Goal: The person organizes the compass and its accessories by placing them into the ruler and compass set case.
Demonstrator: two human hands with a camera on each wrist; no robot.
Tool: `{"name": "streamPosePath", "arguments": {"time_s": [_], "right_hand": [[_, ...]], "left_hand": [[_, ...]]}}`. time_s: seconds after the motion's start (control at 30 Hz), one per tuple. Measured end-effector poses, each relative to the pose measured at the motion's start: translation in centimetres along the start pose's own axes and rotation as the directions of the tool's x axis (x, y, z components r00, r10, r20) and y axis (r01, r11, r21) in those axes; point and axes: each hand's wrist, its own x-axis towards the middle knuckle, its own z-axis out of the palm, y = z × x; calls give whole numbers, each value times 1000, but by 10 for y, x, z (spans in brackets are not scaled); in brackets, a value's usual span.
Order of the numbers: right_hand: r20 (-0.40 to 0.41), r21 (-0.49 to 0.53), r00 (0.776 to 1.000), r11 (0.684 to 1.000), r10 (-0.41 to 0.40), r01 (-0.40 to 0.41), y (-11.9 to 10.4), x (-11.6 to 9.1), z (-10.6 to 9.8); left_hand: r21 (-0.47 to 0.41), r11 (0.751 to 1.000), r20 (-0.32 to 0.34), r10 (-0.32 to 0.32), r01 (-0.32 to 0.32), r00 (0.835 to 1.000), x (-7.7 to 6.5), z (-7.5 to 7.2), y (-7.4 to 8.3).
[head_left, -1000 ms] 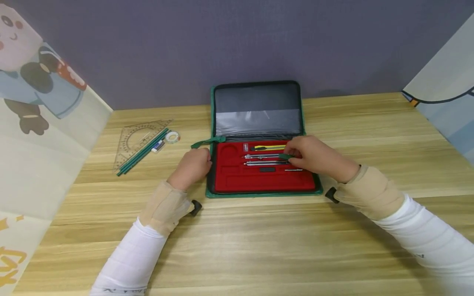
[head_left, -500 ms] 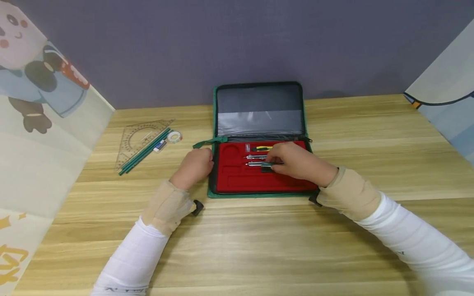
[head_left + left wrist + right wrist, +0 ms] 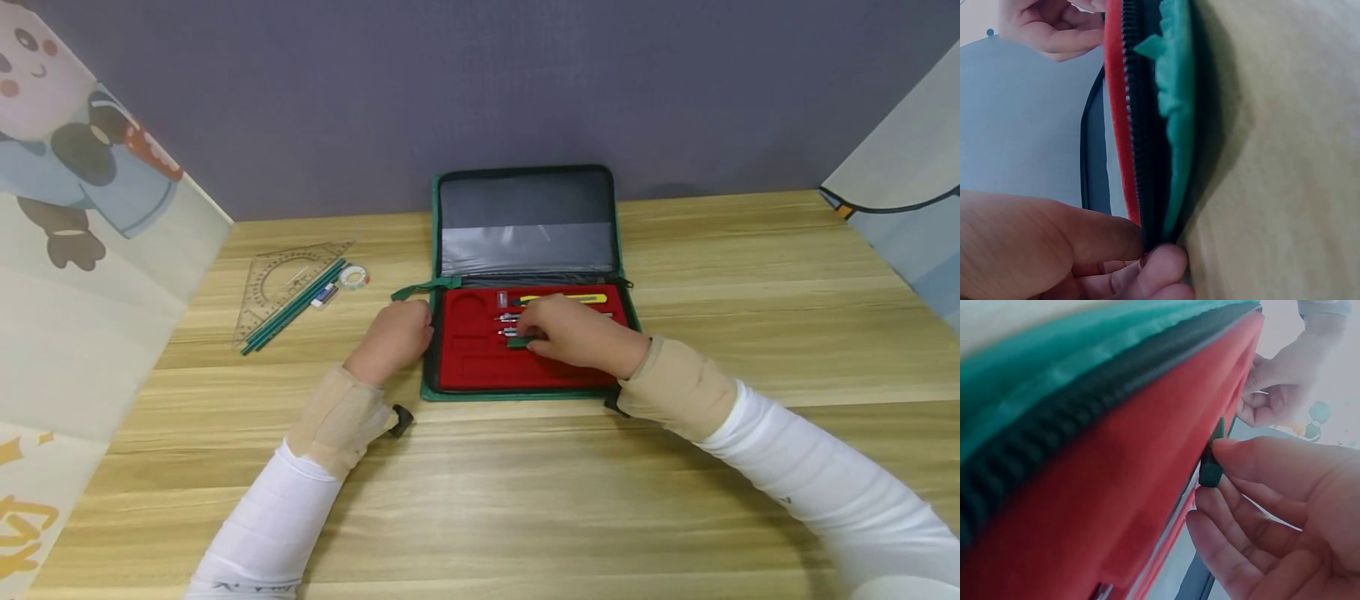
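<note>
A green zip case point(image 3: 431, 333) lies unfolded on the table, with a red moulded tray point(image 3: 480, 381) in its lower half. My left hand point(image 3: 390, 340) pinches the case's left zipped edge between thumb and fingers, as the left wrist view shows. Over the middle of the tray, my right hand point(image 3: 577, 333) pinches a small dark green block point(image 3: 1211, 474); its exact kind cannot be told. Around that hand sit a yellow utility knife point(image 3: 588, 298), a tiny clear box point(image 3: 502, 298) and metal drawing instruments point(image 3: 507, 332), partly hidden by the fingers.
Left of the case lie a clear set square point(image 3: 251, 292), green pencils point(image 3: 288, 315), an eraser point(image 3: 324, 295) and a roll of tape point(image 3: 354, 277). The raised lid point(image 3: 525, 196), with a clear pocket, stands before the dark back panel point(image 3: 480, 83).
My right hand has moved left across the tray with the green block, uncovering the yellow knife's right end. The left hand stays at the case's edge.
</note>
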Motion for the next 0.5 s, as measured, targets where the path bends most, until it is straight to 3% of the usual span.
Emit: {"name": "streamPosePath", "arguments": {"time_s": [0.5], "right_hand": [[0, 5, 1000, 1000, -11, 11, -7, 8, 3]], "left_hand": [[13, 1000, -33, 20, -19, 999, -3, -1, 1]]}}
